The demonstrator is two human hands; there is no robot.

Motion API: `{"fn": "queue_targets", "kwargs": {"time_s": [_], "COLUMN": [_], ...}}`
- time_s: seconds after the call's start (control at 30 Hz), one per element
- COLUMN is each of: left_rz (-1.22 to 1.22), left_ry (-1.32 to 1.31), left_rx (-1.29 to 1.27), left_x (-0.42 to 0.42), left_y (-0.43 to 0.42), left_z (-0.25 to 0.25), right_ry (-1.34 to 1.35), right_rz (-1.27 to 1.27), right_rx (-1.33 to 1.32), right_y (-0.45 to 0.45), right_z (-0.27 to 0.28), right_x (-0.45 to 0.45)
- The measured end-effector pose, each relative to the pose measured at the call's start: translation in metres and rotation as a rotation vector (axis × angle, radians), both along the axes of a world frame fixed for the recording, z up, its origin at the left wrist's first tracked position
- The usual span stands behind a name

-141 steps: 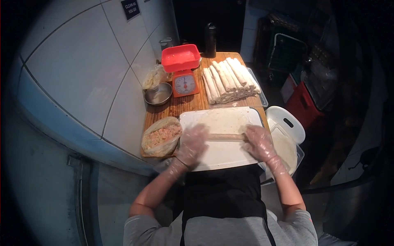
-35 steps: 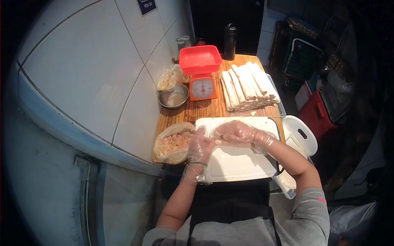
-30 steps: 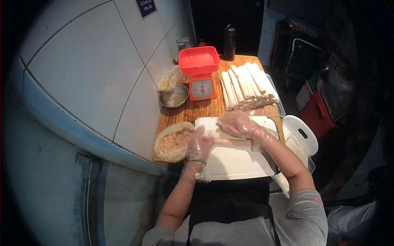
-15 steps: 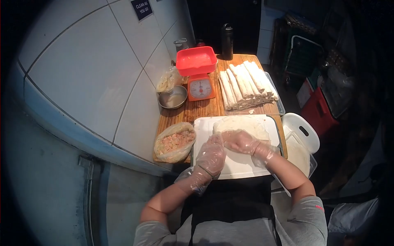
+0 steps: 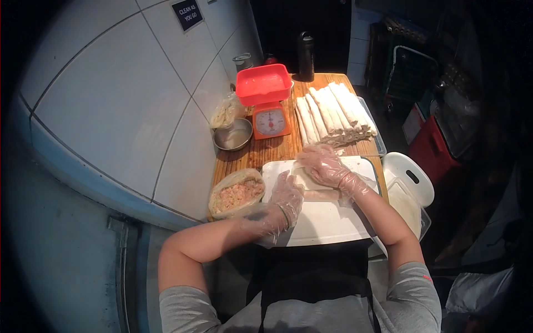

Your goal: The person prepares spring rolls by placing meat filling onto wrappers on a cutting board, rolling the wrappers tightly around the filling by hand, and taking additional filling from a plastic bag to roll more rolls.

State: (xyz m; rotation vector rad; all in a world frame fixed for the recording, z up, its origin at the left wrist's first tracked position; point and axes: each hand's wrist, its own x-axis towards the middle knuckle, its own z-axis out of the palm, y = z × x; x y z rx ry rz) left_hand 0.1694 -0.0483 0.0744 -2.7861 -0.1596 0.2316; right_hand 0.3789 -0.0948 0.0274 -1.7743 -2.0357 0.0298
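On the white cutting board [image 5: 325,227] lies a pale wrapper [image 5: 305,178] with a long strip of filling [image 5: 322,195] along its near part. My left hand [image 5: 287,194], in a clear plastic glove, is at the strip's left end with its fingers bent around the wrapper's edge. Over the wrapper's upper part is my gloved right hand [image 5: 323,165], its fingers bent down onto the sheet and their tips hidden. A plastic bag of pink minced filling [image 5: 239,195] rests left of the board.
Behind the board, rolled wrappers [image 5: 333,114] are stacked on a clear lid. An orange scale [image 5: 271,121] with a red tray [image 5: 263,83], a metal bowl [image 5: 233,135] and a black bottle [image 5: 306,57] stand farther back. Flat wrappers [image 5: 404,208] and a white lid [image 5: 412,176] are at the right.
Since half a second ago, my right hand has moved up and away from my left hand, onto the wrapper's far part. The filling strip shows again between them. My left elbow has swung outward.
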Motion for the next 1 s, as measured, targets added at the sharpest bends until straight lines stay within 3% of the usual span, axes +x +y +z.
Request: {"fn": "queue_targets", "kwargs": {"time_s": [0.07, 0.17, 0.2, 0.3, 0.37, 0.5, 0.7, 0.8, 1.0], "left_rz": [0.02, 0.003, 0.002, -0.051, -0.158, -0.094, -0.049, -0.143, 0.019], "left_ry": [0.035, 0.193, 0.162, 0.011, -0.188, -0.26, -0.196, -0.324, -0.458], "left_rx": [-0.06, -0.2, -0.248, -0.439, -0.633, -0.826, -0.833, -0.695, -0.555], "left_x": [0.008, 0.02, 0.025, 0.027, 0.026, 0.026, 0.024, 0.025, 0.014], "left_y": [0.003, 0.019, 0.027, 0.061, 0.088, 0.103, 0.099, 0.105, 0.098], "left_z": [0.003, 0.023, 0.027, 0.03, 0.013, -0.009, -0.003, -0.017, 0.007], "right_ry": [0.126, -0.031, -0.128, 0.04, 0.137, 0.18, 0.035, 0.08, 0.128], "right_rz": [0.107, 0.082, 0.036, -0.053, -0.021, -0.009, -0.043, -0.03, 0.05], "right_rx": [-0.048, -0.179, 0.102, 0.214, 0.242, 0.177, 0.196, 0.13, 0.097], "right_y": [-0.002, 0.003, 0.001, 0.001, -0.006, -0.056, -0.086, -0.071, -0.046], "right_z": [0.011, 0.015, -0.003, -0.003, 0.002, 0.025, 0.0, -0.007, -0.001], "right_x": [-0.008, -0.011, 0.001, 0.012, 0.01, -0.019, -0.039, -0.022, -0.001]}}
